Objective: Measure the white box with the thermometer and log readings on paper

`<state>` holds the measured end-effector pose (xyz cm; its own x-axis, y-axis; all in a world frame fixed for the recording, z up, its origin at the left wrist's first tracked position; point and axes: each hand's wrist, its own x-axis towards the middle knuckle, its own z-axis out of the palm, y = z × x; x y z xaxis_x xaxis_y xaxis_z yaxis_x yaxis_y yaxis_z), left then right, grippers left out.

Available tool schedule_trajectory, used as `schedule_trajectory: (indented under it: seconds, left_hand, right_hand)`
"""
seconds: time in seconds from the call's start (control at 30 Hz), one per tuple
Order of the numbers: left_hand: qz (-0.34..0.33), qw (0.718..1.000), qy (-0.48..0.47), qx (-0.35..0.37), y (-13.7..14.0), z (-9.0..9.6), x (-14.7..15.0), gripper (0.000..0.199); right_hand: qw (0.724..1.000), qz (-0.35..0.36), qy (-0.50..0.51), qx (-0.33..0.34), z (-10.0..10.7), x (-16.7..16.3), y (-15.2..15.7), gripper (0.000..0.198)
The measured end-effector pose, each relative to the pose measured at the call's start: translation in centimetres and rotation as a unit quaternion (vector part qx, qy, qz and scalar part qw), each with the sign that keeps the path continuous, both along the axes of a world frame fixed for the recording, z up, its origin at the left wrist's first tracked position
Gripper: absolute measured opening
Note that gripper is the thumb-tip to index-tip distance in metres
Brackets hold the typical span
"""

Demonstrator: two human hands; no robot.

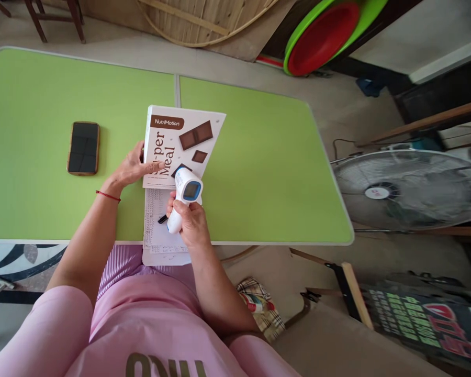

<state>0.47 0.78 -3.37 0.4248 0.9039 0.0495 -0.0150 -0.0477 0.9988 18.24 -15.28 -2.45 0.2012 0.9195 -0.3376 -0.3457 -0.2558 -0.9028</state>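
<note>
My left hand (138, 166) grips the left side of a white box (194, 123) printed with chocolate pieces, its thumb across the front. The box is tilted up over the green table. In my right hand (191, 222) is a white infrared thermometer (183, 188) with a blue-rimmed screen facing me. Its front end overlaps the lower part of the box; whether they touch I cannot tell. Below the box lie sheets of handwritten paper (159, 243), reaching past the table's near edge. A black pen (162, 219) rests on them, partly hidden by the thermometer.
A phone (83, 148) in a brown case lies on the green table (259, 167), left of my hands. A large fan (408, 191) stands beyond the table's right end. A folding chair (337, 335) is at the lower right. Round basins (324, 39) lean at the back.
</note>
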Motion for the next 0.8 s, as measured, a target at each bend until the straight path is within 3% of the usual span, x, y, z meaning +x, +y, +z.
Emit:
schedule_trajectory:
  seconds: [0.8]
  left_hand:
    - [-0.010,1.000,-0.003,0.011,0.6,-1.1,0.0,0.090]
  right_hand:
    - [0.999,0.012,-0.048,0.009,0.8,0.2,-0.7,0.049]
